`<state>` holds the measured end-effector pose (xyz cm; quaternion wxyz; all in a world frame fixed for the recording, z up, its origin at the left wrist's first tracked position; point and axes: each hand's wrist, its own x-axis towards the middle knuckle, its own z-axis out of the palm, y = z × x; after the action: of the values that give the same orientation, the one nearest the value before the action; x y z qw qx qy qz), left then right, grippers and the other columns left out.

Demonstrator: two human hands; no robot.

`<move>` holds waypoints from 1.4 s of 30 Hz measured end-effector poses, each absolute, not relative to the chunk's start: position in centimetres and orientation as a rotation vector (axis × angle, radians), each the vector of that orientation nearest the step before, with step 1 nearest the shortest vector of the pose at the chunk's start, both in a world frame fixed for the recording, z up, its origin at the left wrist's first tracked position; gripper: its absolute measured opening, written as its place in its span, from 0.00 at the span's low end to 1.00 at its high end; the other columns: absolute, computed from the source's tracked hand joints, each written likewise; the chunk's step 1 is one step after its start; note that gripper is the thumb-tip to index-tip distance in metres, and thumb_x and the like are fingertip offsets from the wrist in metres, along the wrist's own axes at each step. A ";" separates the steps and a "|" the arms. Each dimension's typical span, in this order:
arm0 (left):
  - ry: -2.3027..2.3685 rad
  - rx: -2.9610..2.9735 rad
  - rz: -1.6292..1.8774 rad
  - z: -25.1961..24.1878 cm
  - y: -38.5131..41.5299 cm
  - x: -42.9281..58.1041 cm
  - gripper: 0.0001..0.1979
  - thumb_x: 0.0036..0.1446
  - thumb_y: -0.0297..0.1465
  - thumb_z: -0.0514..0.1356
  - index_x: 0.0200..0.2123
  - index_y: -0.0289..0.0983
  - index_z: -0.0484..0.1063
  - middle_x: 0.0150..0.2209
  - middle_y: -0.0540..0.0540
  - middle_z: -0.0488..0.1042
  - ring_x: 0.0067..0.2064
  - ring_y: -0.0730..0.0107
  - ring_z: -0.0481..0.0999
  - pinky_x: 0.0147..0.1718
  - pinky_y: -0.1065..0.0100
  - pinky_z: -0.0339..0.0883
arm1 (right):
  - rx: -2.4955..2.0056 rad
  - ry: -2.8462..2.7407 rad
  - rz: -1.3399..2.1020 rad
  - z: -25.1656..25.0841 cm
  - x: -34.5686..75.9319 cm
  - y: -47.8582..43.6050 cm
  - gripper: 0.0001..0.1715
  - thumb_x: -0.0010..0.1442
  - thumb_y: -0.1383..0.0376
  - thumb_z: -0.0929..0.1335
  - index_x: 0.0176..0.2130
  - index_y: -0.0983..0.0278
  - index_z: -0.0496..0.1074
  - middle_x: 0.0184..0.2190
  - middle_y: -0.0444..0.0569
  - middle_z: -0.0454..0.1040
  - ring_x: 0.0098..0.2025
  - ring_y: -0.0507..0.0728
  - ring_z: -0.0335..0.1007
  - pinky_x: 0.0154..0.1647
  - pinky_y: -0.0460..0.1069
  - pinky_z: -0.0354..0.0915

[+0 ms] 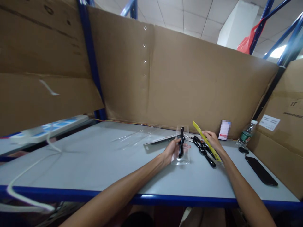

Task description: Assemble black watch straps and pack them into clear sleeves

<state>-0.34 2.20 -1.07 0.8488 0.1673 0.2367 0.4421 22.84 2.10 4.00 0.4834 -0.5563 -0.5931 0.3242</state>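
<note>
Over a grey worktop (94, 164) walled by brown cardboard (189, 78), the left grip (173, 148) clasps a clear packet (184, 161) holding a black piece (181, 145) while the right grip (212, 139) pinches a yellow strip (206, 142), black parts (203, 150) lying between, a bottle (246, 135) and dark flat device (260, 171) at far right.

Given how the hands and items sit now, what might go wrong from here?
The right hand holds the yellow strip close to the loose black pieces, so it might nudge them. The flat black device lies beside the right forearm and could be bumped if that arm swings outward. The clear bag in the left hand might let its black piece slip out if unsealed; I cannot tell.
</note>
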 end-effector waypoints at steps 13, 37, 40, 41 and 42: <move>0.575 0.265 0.982 0.8 1.3 -0.7 0.15 0.71 0.32 0.48 0.50 0.28 0.67 0.38 0.33 0.79 0.33 0.60 0.84 0.31 0.65 0.79 | -1.645 -1.637 0.526 2.9 23.2 2.6 0.24 0.68 0.51 0.63 0.49 0.64 0.77 0.50 0.56 0.80 0.52 0.61 0.77 0.50 0.53 0.71; 0.501 0.353 1.124 3.1 1.8 -2.3 0.20 0.70 0.35 0.49 0.57 0.29 0.69 0.41 0.34 0.81 0.42 0.56 0.84 0.42 0.58 0.79 | -2.150 -2.191 -0.038 3.6 19.9 -1.7 0.30 0.51 0.54 0.76 0.49 0.66 0.74 0.47 0.63 0.78 0.48 0.68 0.76 0.44 0.54 0.67; 0.430 0.322 1.169 3.2 2.6 -3.1 0.22 0.70 0.35 0.47 0.58 0.28 0.68 0.43 0.33 0.80 0.44 0.55 0.83 0.46 0.56 0.78 | -1.968 -2.027 0.217 3.5 21.1 -0.1 0.11 0.53 0.61 0.74 0.35 0.64 0.75 0.32 0.52 0.80 0.39 0.62 0.77 0.38 0.51 0.66; 0.414 0.305 1.191 3.2 2.9 -3.4 0.22 0.70 0.35 0.46 0.58 0.28 0.68 0.43 0.32 0.80 0.44 0.55 0.83 0.47 0.55 0.78 | -1.874 -1.975 0.272 3.6 21.6 0.4 0.09 0.54 0.60 0.73 0.30 0.63 0.74 0.28 0.49 0.78 0.37 0.61 0.76 0.37 0.50 0.66; 0.404 0.286 1.216 3.3 3.1 -3.6 0.21 0.70 0.34 0.46 0.57 0.28 0.68 0.44 0.32 0.80 0.43 0.55 0.83 0.47 0.54 0.78 | -1.775 -1.917 0.308 3.7 21.9 0.8 0.11 0.54 0.58 0.72 0.27 0.62 0.72 0.25 0.48 0.76 0.36 0.60 0.75 0.36 0.50 0.66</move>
<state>-3.61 3.10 3.28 0.7923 0.1331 0.1877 0.5651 21.90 0.83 3.71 0.2529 -0.6528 -0.7051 0.1131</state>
